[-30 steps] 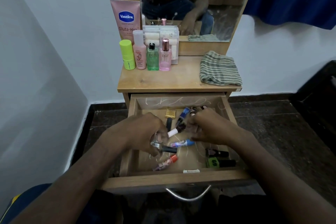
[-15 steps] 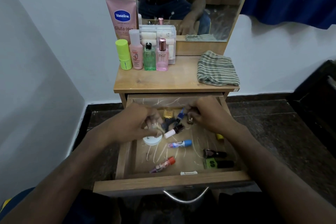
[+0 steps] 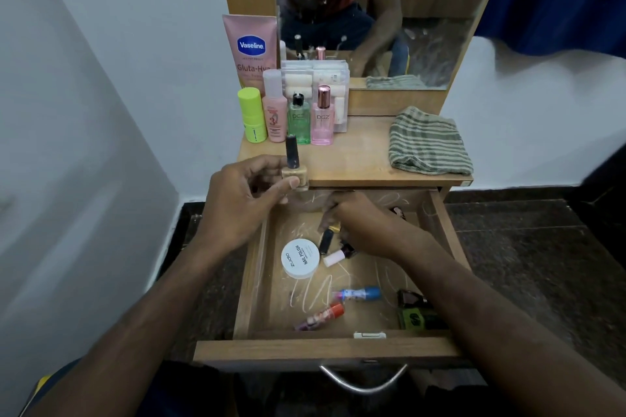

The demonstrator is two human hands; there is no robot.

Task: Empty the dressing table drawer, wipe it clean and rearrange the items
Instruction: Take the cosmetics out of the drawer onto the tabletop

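Drawer (image 3: 257, 267) of the dressing table, pulled fully out below the tabletop (image 3: 359, 159), at the emptying stage. The left hand (image 3: 244, 200) pinches an upright beige nail polish bottle (image 3: 294, 166) with a dark cap, held at the tabletop's front left edge, just in front of the row of bottles standing at its back left corner. The right hand (image 3: 359, 223) reaches into the drawer's back half, fingers curled among small bottles; whether it grips one cannot be told. Remaining in the drawer: a white round jar (image 3: 300, 258) near the left wall, a white-capped bottle (image 3: 338, 256) beside it, a blue-capped tube (image 3: 357, 293) and a red-capped tube (image 3: 321, 315) toward the front, dark bottles (image 3: 411, 298) at the right wall, and a small white stick (image 3: 369, 335) against the front wall. Chalky scribbles mark the drawer floor. A striped cloth (image 3: 426, 142) lies folded at the tabletop's right edge, apparently unused. Judged progress: emptying is barely under way; wiping and rearranging are yet to come.
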